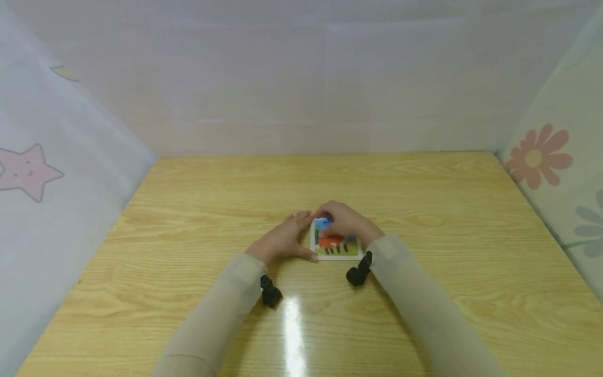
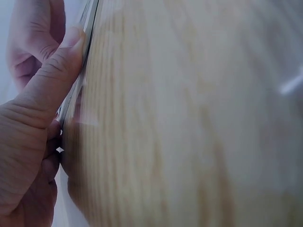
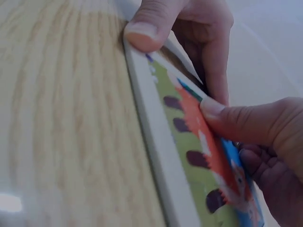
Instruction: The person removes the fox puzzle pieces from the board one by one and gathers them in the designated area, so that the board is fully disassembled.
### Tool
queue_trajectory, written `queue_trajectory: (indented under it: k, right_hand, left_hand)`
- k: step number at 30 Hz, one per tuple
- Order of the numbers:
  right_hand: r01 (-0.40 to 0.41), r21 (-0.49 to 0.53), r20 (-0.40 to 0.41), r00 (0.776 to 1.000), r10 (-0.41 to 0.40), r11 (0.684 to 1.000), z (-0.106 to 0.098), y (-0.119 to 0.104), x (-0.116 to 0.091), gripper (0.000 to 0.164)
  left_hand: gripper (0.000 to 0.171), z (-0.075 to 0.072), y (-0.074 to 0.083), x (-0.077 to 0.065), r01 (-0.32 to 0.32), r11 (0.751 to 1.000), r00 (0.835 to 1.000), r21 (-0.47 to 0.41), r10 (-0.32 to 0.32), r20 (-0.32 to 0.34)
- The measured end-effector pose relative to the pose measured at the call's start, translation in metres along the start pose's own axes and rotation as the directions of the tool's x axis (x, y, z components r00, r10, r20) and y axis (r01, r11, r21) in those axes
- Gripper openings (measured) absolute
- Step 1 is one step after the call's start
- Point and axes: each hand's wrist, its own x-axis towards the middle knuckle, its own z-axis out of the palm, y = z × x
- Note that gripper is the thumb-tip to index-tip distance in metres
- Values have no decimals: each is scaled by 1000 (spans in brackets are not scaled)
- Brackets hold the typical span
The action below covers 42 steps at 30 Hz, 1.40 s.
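In the head view, a white-bordered picture board (image 1: 338,257) lies on a wood-grained table (image 1: 188,209), between the person's two hands and near the middle from left to right. Its picture shows an orange animal (image 1: 331,241) with dark lower legs, on green with blue at the far part. The left hand (image 1: 285,239) rests at the board's left side, thumb and fingers spread wide, the thumb at the near left corner and the fingers toward the far left one. The right hand (image 1: 347,220) arches over the board's far right part, fingers bent toward the far edge and thumb on the picture; whether it pinches anything cannot be told. Both sleeves are pale, each with a black device (image 1: 270,292) at the cuff. A pale sheet (image 1: 301,78) hangs beyond the table's far edge, a pink star (image 1: 30,172) marks the left sheet and a red flower (image 1: 539,156) the right one. In the left wrist view, the left thumb touches the board's near edge, which shows as a thin strip. In the right wrist view, the left thumb presses the near left corner, while the right thumb lies against the orange animal, its fingers curled beyond and partly hidden.
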Motion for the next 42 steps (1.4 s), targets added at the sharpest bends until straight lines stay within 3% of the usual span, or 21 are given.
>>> queue_trajectory:
  k: [11, 22, 31, 42]
  right_hand:
    - [87, 90, -34, 996, -84, 992, -2, 14, -5, 46]
    - [163, 95, -57, 986, -158, 982, -3, 17, -6, 46]
    - [135, 25, -106, 986, -131, 991, 1, 20, -6, 41]
    - [154, -42, -152, 976, -158, 987, 8, 16, -11, 38]
  left_hand:
    - [110, -2, 2, 1, -1, 1000, 1000, -4, 1, 6]
    - [109, -3, 1, 3, 5, 1000, 1000, -1, -5, 7]
    - [111, -2, -1, 4, 0, 1000, 1000, -13, 0, 11]
    - [112, 1, -6, 1, -14, 1000, 1000, -12, 14, -13]
